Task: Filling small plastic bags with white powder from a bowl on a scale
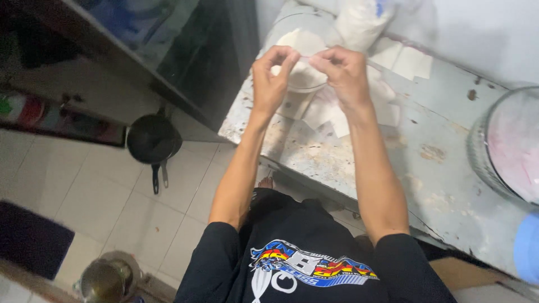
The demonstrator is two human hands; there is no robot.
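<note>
Over worn table [426,163], my L hand [269,76] & R hand [345,73] both pinch a thin pale sheet [303,56] betw. fingertips, stretched above round white stack [300,78]. Cut white squares [331,112] lie just beside.

white plastic bag [359,19] | table's far end | blue mark on top

Worn table [393,163] with white sheets [331,115]
</note>
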